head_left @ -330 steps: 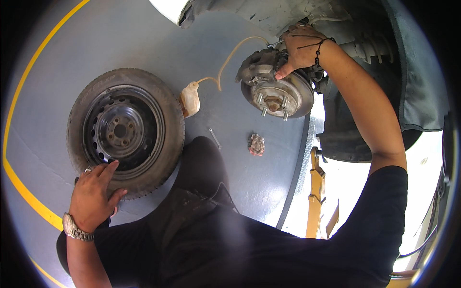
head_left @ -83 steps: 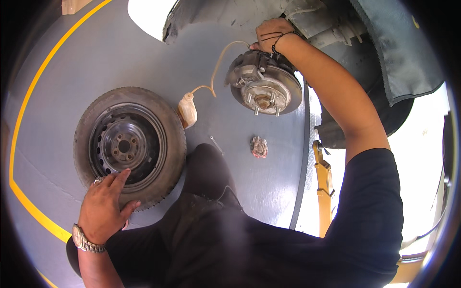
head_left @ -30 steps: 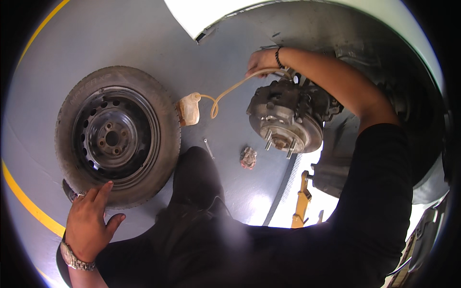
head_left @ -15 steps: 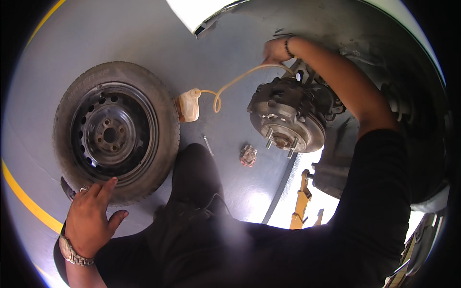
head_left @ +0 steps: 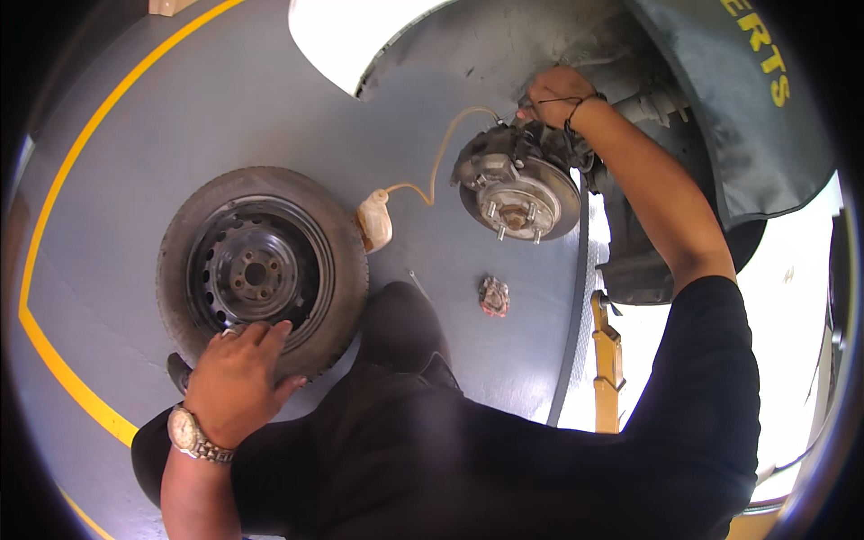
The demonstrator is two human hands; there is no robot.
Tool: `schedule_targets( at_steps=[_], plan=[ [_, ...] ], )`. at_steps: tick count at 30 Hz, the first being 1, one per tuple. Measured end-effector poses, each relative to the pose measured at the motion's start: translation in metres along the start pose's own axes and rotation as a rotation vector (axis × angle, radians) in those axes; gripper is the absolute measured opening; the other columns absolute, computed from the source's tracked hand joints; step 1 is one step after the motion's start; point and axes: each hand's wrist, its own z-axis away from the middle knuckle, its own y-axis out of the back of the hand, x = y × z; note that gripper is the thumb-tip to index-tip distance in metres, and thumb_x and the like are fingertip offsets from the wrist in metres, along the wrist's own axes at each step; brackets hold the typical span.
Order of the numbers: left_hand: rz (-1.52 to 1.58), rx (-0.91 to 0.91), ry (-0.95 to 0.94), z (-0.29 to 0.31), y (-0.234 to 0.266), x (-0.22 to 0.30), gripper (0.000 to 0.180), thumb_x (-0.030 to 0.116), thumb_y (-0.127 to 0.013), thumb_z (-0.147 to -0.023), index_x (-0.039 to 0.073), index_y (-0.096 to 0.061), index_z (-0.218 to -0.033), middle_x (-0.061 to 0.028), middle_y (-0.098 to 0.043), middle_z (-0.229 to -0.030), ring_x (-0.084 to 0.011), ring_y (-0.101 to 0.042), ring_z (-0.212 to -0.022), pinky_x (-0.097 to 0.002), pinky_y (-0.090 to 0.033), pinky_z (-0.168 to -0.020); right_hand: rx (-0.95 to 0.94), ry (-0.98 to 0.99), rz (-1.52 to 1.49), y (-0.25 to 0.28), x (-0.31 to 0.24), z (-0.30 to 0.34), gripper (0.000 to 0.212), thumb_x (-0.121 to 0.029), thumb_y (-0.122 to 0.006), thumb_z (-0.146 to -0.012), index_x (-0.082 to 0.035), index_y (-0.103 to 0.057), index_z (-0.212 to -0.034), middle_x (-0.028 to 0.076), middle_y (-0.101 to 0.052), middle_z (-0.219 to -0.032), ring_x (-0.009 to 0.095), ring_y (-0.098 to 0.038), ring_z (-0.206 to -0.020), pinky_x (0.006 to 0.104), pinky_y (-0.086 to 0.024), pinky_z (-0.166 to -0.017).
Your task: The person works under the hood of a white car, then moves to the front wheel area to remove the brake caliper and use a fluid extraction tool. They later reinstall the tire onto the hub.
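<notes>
My left hand (head_left: 241, 382) lies with its fingers apart on the near edge of a tyre on a black steel wheel (head_left: 180, 261), flat on the floor. Behind the brake caliper (head_left: 490, 160), my right hand (head_left: 560, 93) is closed at the suspension; what its fingers grip is hidden. A bare brake disc (head_left: 560, 200) with wheel studs sits under the caliper. From the caliper's back a clear yellowish hose (head_left: 438, 153) runs to a small translucent bottle (head_left: 376, 220), which stands against the tyre.
A slim metal tool (head_left: 418, 283), perhaps a spanner, and a crumpled rag (head_left: 494, 295) lie on the grey floor. A yellow jack or stand (head_left: 607, 360) is at the right. White bodywork (head_left: 346, 36) and a dark cover (head_left: 751, 135) hang over the wheel arch.
The view has shifted, bringing the dark cover into sight. My right hand has moved from beyond the caliper to the right, closer in behind it. My left hand stays on the tyre.
</notes>
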Motion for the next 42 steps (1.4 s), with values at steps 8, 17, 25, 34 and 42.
schedule_targets(
  at_steps=[8, 17, 25, 34, 42],
  plan=[
    [-0.007, 0.005, 0.022, 0.009, 0.001, 0.008, 0.064, 0.029, -0.082, -0.076, 0.001, -0.06, -0.129, -0.0123, -0.066, -0.106, -0.0302, -0.064, -0.101, -0.0426, -0.05, -0.087, -0.122, -0.012, 0.116, 0.012, -0.017, 0.001, 0.051, -0.056, -0.059, -0.094, -0.009, -0.079, -0.097, 0.013, -0.075, -0.099, 0.029, -0.073, -0.097, 0.0392, -0.057, -0.083],
    [0.003, -0.099, 0.042, -0.003, -0.004, 0.006, 0.066, 0.028, -0.082, -0.076, 0.001, -0.058, -0.131, -0.0132, -0.066, -0.111, -0.0308, -0.064, -0.104, -0.0444, -0.049, -0.09, -0.232, -0.043, -0.164, 0.018, -0.035, 0.012, 0.096, -0.084, -0.065, -0.07, 0.007, -0.072, -0.101, 0.023, -0.073, -0.096, 0.038, -0.071, -0.096, 0.046, -0.055, -0.09],
    [0.002, -0.068, 0.049, 0.001, 0.003, 0.007, 0.069, 0.027, -0.083, -0.076, 0.002, -0.057, -0.134, -0.0152, -0.066, -0.114, -0.0327, -0.063, -0.105, -0.0442, -0.049, -0.091, -0.281, 0.057, -0.042, 0.03, -0.041, 0.025, 0.117, -0.09, -0.07, -0.057, 0.01, -0.066, -0.118, 0.024, -0.067, -0.121, 0.037, -0.058, -0.123, 0.0451, -0.045, -0.106],
    [-0.011, -0.005, 0.042, 0.012, 0.006, 0.007, 0.065, 0.028, -0.081, -0.077, 0.001, -0.058, -0.132, -0.0136, -0.066, -0.112, -0.0309, -0.063, -0.105, -0.0444, -0.049, -0.089, -0.37, 0.073, -0.007, 0.035, -0.047, 0.019, 0.113, -0.086, -0.073, -0.057, 0.009, -0.066, -0.118, 0.022, -0.068, -0.119, 0.036, -0.057, -0.124, 0.0481, -0.042, -0.107],
    [0.007, -0.033, 0.056, 0.017, 0.008, 0.009, 0.065, 0.029, -0.081, -0.077, 0.001, -0.058, -0.132, -0.0133, -0.066, -0.111, -0.0305, -0.064, -0.104, -0.0436, -0.049, -0.09, -0.328, 0.068, -0.074, 0.042, -0.048, 0.024, 0.106, -0.079, -0.078, -0.056, 0.007, -0.068, -0.117, 0.024, -0.066, -0.124, 0.037, -0.057, -0.125, 0.0494, -0.039, -0.108]
  ],
)
